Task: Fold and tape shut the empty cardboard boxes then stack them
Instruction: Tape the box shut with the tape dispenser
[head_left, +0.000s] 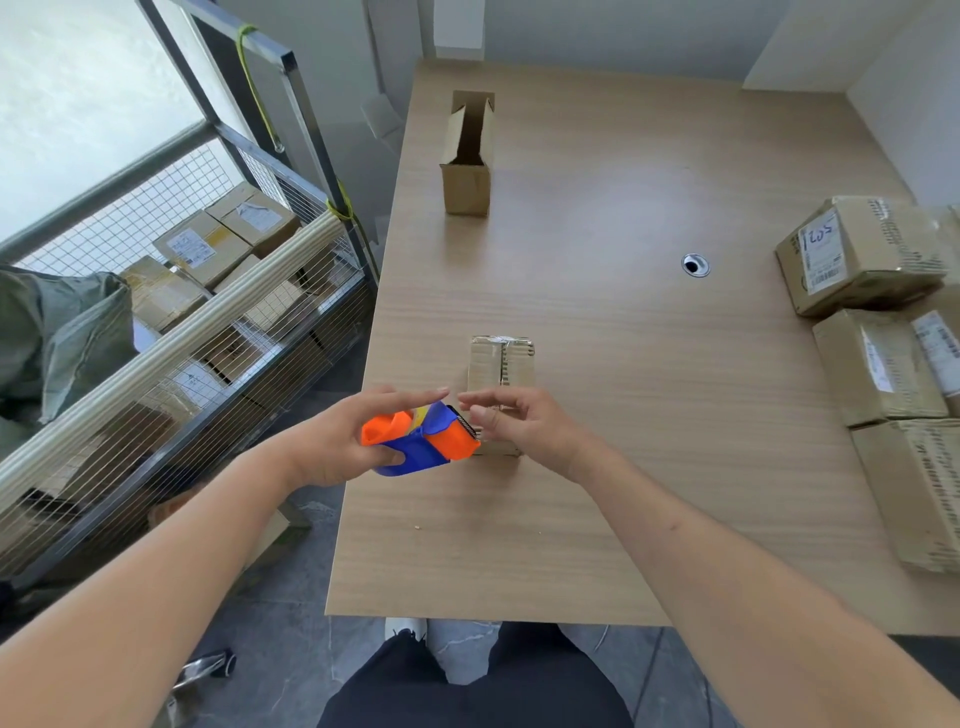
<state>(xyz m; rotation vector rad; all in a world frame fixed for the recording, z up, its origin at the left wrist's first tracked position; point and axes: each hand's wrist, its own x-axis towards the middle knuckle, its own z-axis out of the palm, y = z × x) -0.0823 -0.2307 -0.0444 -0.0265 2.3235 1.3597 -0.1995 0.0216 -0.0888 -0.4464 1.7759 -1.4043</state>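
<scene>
Low over the near part of the wooden table (597, 322), both bare forearms reach in from the bottom corners and the hands meet just in front of a small cardboard box (501, 364). The left hand (332, 441) grips an orange and blue tape dispenser (421, 439), thumb curled under its blue body and the index finger stretched straight along the top toward the serrated blade at its right end. The right hand (524, 421) hovers beside that blade with its fingers loosely bent and pointing left, fingertips close to the cutter; whether they pinch a strip of tape cannot be told. The small box stands on the table directly behind the hands, its top flaps folded shut with a seam running down the middle, and its near end is hidden by the right hand. Farther back, toward the far left of the table, an open cardboard box (467, 156) stands upright with its flaps raised, and nothing shows inside it. Along the right edge of the table lie several sealed parcels (862, 254) bearing printed labels. To the left of the table a wire-mesh cart (218, 332) holds more labelled cardboard parcels packed side by side.
</scene>
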